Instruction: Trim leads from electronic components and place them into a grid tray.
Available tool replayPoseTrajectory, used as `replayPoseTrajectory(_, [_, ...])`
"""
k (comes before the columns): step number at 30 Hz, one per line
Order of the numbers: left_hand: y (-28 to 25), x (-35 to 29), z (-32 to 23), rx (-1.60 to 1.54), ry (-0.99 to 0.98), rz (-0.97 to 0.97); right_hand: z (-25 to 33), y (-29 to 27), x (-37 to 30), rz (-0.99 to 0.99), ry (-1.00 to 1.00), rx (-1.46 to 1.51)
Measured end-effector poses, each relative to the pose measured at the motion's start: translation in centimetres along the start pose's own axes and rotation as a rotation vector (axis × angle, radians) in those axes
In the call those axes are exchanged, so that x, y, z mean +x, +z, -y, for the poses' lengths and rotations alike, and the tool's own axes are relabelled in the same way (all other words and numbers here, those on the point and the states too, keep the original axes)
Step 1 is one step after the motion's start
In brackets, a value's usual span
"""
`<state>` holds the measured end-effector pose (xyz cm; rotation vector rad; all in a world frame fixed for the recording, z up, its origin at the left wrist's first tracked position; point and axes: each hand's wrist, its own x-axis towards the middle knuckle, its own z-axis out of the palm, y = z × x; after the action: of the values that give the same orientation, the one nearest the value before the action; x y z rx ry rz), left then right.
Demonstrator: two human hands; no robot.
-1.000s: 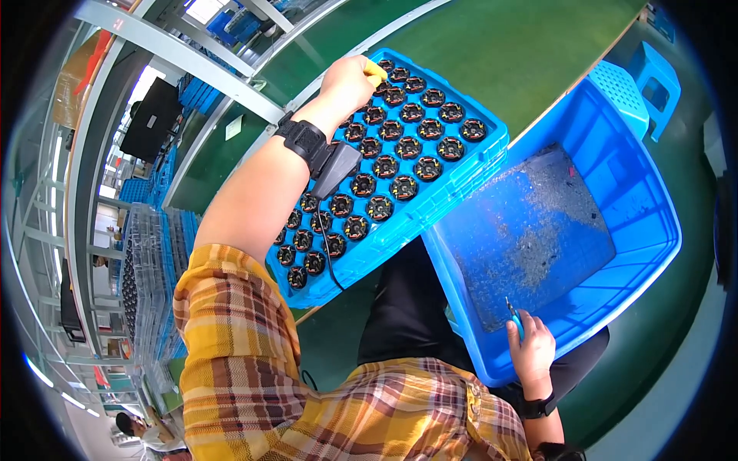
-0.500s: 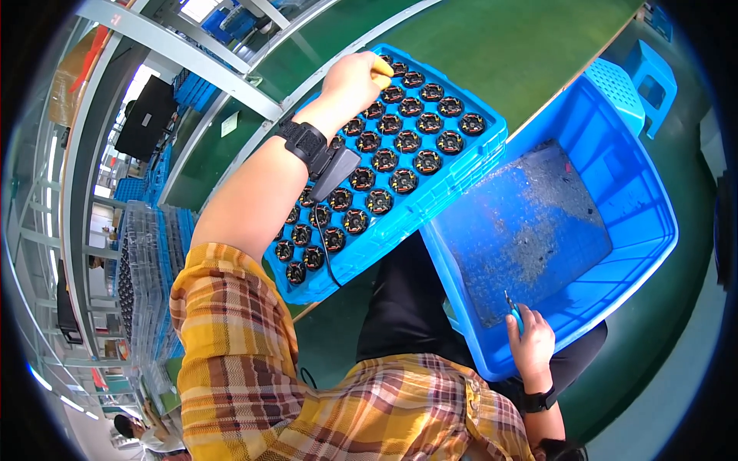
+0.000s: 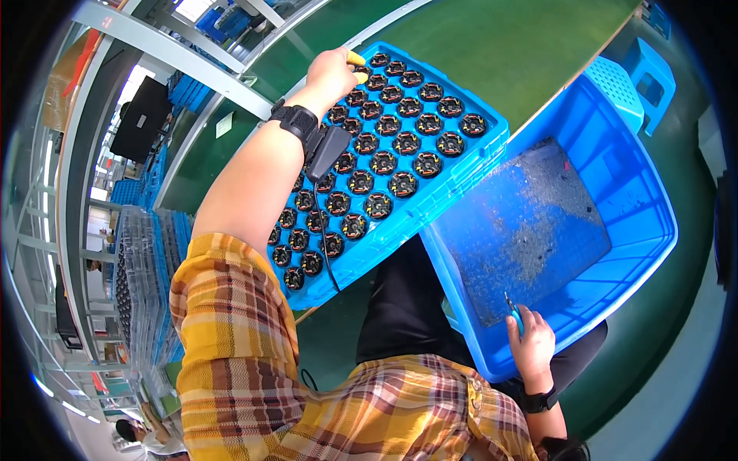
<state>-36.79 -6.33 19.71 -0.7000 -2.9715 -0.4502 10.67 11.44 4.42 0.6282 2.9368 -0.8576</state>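
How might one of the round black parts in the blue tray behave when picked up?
A round black part may roll if stood on edge, given its circular outline. It is probably stiff, since those in the blue tray share one even shape. Its intricate, multicoloured face suggests it could be fragile.

The head view looks down from the person's own brow, the left of two cameras worn side by side, over the plaid sleeve (image 3: 231, 330) and out across the bench (image 3: 500, 46). It sits near enough to take in both the left hand (image 3: 329, 74), high and left of centre, and the right hand (image 3: 532, 346), low and right. Its fisheye lens (the corners fall away to black) bows the outer shelving (image 3: 84, 200), while the blue tray (image 3: 388, 234) lies mid-picture.
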Motion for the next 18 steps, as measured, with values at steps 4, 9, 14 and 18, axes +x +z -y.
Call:
replayPoseTrajectory(4, [0.2,0.4,0.2,0.084,0.081,-0.016,0.1,0.0,0.1,-0.008,-0.009,0.007])
replayPoseTrajectory(9, [-0.3,0.1,-0.8,0.242,0.105,-0.006,0.0,0.1,-0.1,-0.040,-0.007,0.002])
replayPoseTrajectory(14, [-2.4,-2.6,-2.2,0.093,0.117,-0.233,0.0,0.2,-0.5,-0.099,-0.054,0.034])
replayPoseTrajectory(18, [-4.0,-8.6,-5.1,-0.389,0.296,-0.204,-0.6,0.6,-1.0,-0.157,-0.117,0.039])
